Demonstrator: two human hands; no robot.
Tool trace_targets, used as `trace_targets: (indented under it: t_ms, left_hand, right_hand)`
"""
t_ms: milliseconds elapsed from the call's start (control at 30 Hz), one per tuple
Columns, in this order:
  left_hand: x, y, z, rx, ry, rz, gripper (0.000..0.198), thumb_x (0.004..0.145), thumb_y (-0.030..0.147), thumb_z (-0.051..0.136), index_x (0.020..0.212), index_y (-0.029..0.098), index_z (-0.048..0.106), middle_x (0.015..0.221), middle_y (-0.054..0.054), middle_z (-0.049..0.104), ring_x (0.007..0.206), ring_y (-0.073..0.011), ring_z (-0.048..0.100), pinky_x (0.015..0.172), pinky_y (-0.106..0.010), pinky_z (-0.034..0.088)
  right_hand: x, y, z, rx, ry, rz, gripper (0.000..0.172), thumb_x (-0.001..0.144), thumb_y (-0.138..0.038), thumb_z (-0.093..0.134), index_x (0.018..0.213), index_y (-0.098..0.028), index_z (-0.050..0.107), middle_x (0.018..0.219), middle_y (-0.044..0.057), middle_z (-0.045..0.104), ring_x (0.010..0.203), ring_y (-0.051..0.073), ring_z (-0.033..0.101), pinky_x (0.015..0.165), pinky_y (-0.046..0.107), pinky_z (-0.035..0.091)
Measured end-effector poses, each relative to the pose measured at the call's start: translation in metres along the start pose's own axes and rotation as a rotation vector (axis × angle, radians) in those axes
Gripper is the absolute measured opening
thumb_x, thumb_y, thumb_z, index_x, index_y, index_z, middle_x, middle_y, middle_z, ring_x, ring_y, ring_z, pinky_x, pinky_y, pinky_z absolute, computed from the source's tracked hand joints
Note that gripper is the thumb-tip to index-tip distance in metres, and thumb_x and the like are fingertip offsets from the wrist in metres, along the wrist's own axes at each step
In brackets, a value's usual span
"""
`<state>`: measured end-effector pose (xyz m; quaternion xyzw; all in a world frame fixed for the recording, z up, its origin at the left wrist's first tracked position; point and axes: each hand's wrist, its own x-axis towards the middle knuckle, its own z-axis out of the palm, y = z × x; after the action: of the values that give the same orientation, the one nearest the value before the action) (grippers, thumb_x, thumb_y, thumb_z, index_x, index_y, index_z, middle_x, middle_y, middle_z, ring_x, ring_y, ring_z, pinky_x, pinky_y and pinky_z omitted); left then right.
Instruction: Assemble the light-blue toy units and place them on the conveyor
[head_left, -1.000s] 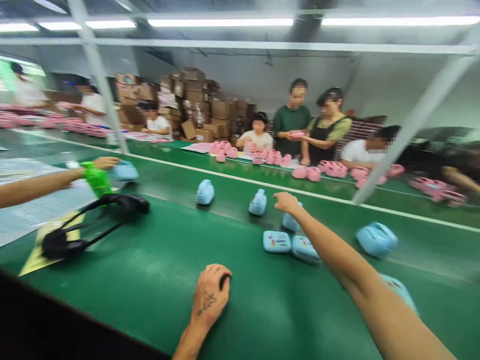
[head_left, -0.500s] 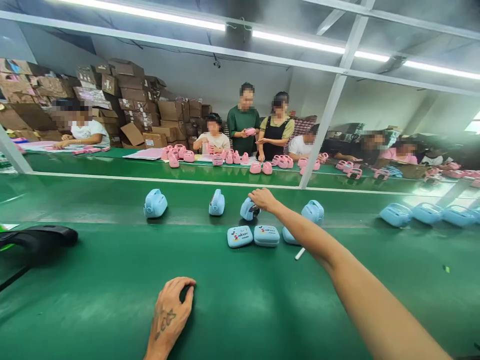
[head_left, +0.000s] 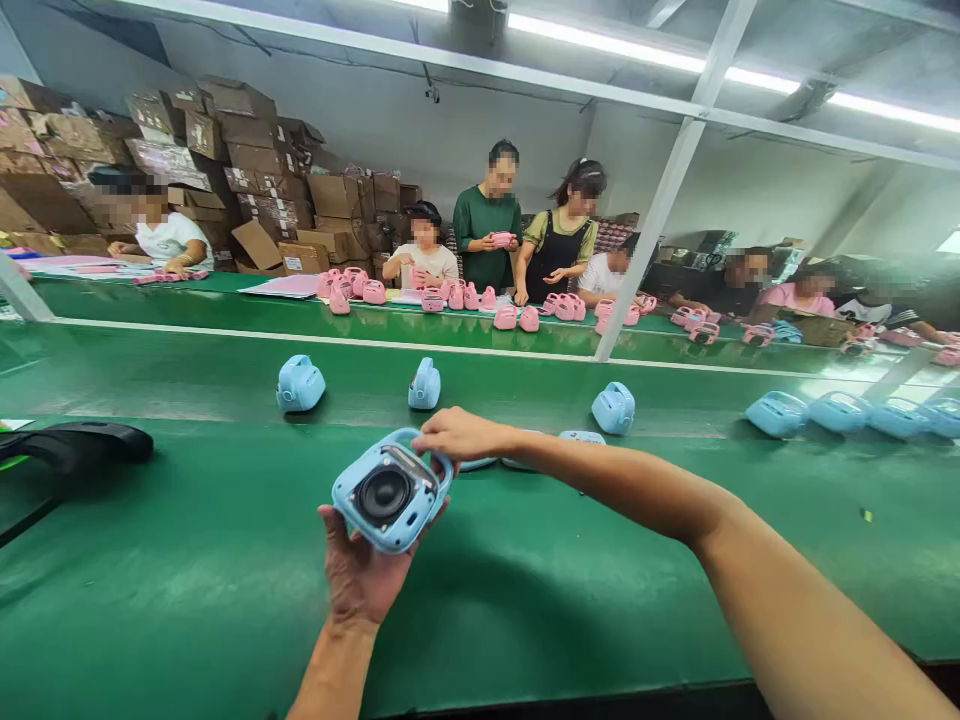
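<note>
A light-blue portable speaker is held up above the green work surface, tilted so that its black round cone and a small slot face me. My right hand is closed around the carry handle at its top. My left hand supports the body from below, palm up, thumb at the left edge; its other fingers are mostly hidden behind the speaker. Just beyond, light-blue covers lie on the surface, partly hidden by my right hand and forearm.
More blue speakers stand along the green belt, with several at the far right. A black object lies at the left. Across the belt, people sit and stand by pink speakers. A white post rises between.
My right hand has lifted the blue speaker off the belt and brought it nearer, down and left. My left hand has risen from the surface and turned palm up under it.
</note>
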<state>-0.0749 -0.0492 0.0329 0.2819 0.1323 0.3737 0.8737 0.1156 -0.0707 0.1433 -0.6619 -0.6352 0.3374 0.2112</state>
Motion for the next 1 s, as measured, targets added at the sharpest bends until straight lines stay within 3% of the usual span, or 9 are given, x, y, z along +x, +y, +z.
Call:
trace_targets:
  t_ms: [133, 267, 367, 600, 700, 767, 867, 933, 1000]
  left_hand:
    - [-0.006, 0.007, -0.019, -0.121, 0.097, -0.054, 0.069, 0.083, 0.078, 0.054, 0.134, 0.032, 0.063, 0.132, -0.009, 0.070, 0.139, -0.0408, 0.050, 0.106, -0.071, 0.042]
    - [-0.011, 0.015, -0.041, -0.155, 0.292, -0.075, 0.056, 0.087, 0.066, 0.058, 0.128, 0.029, 0.067, 0.125, -0.011, 0.073, 0.134, -0.0418, 0.054, 0.103, -0.073, 0.044]
    - [-0.014, 0.017, -0.041, -0.127, 0.375, -0.054, 0.056, 0.087, 0.065, 0.060, 0.129, 0.029, 0.067, 0.129, -0.010, 0.071, 0.134, -0.0422, 0.053, 0.103, -0.074, 0.043]
    - [-0.014, 0.017, -0.043, -0.108, 0.419, -0.035, 0.057, 0.088, 0.064, 0.060, 0.131, 0.029, 0.065, 0.134, -0.010, 0.069, 0.135, -0.0423, 0.053, 0.103, -0.075, 0.043]
    - [-0.013, 0.013, -0.058, -0.136, 0.401, -0.029, 0.058, 0.087, 0.067, 0.061, 0.133, 0.032, 0.064, 0.130, -0.010, 0.071, 0.130, -0.0407, 0.058, 0.100, -0.071, 0.048]
    - [-0.013, 0.010, -0.064, -0.202, 0.397, 0.001, 0.052, 0.090, 0.061, 0.061, 0.133, 0.031, 0.064, 0.124, -0.010, 0.074, 0.122, -0.0367, 0.064, 0.099, -0.065, 0.052]
    - [-0.016, 0.005, -0.062, -0.304, 0.361, 0.051, 0.042, 0.095, 0.044, 0.062, 0.134, 0.027, 0.063, 0.119, -0.011, 0.076, 0.110, -0.0321, 0.071, 0.097, -0.058, 0.056]
    - [-0.018, 0.002, -0.056, -0.298, 0.372, 0.057, 0.040, 0.094, 0.030, 0.066, 0.134, 0.025, 0.062, 0.117, -0.011, 0.076, 0.105, -0.0291, 0.073, 0.095, -0.052, 0.059]
    - [-0.020, -0.002, -0.049, -0.226, 0.407, 0.081, 0.047, 0.089, 0.018, 0.071, 0.135, 0.024, 0.061, 0.118, -0.009, 0.076, 0.101, -0.0246, 0.074, 0.092, -0.042, 0.061]
  right_hand:
    - [0.009, 0.027, 0.014, 0.024, -0.048, -0.059, 0.034, 0.098, -0.047, 0.058, 0.103, -0.016, 0.069, 0.089, 0.005, 0.077, 0.079, 0.017, 0.073, 0.067, 0.023, 0.056]
    - [0.007, 0.071, 0.014, -0.631, 0.184, -0.032, 0.055, 0.073, -0.032, 0.086, 0.120, -0.014, 0.065, 0.127, 0.016, 0.065, 0.115, 0.031, 0.063, 0.090, 0.037, 0.056]
    - [0.002, 0.095, 0.018, -0.915, 0.202, 0.046, 0.056, 0.069, -0.022, 0.083, 0.120, -0.013, 0.063, 0.128, 0.019, 0.060, 0.115, 0.035, 0.058, 0.090, 0.043, 0.055]
    - [0.001, 0.107, 0.021, -0.846, 0.247, 0.090, 0.053, 0.071, -0.022, 0.079, 0.120, -0.012, 0.059, 0.122, 0.017, 0.059, 0.110, 0.030, 0.058, 0.091, 0.038, 0.052]
    - [0.000, 0.105, 0.018, -0.610, 0.295, 0.107, 0.061, 0.071, -0.037, 0.083, 0.123, -0.014, 0.058, 0.116, 0.013, 0.062, 0.104, 0.027, 0.061, 0.090, 0.038, 0.051]
    - [0.000, 0.102, 0.021, -0.139, 0.278, 0.102, 0.058, 0.073, -0.045, 0.081, 0.119, -0.018, 0.060, 0.107, 0.007, 0.064, 0.097, 0.023, 0.063, 0.087, 0.036, 0.051]
    - [0.000, 0.090, 0.039, 0.627, 0.093, 0.037, 0.052, 0.073, -0.056, 0.078, 0.109, -0.022, 0.062, 0.097, 0.002, 0.063, 0.088, 0.018, 0.064, 0.080, 0.032, 0.051]
    - [0.000, 0.078, 0.058, 0.819, 0.034, -0.011, 0.054, 0.071, -0.058, 0.079, 0.107, -0.022, 0.063, 0.096, 0.001, 0.063, 0.086, 0.017, 0.064, 0.079, 0.031, 0.051]
    - [0.000, 0.064, 0.077, 0.761, 0.086, -0.047, 0.055, 0.071, -0.055, 0.080, 0.111, -0.022, 0.064, 0.092, 0.000, 0.063, 0.084, 0.017, 0.063, 0.078, 0.031, 0.050]
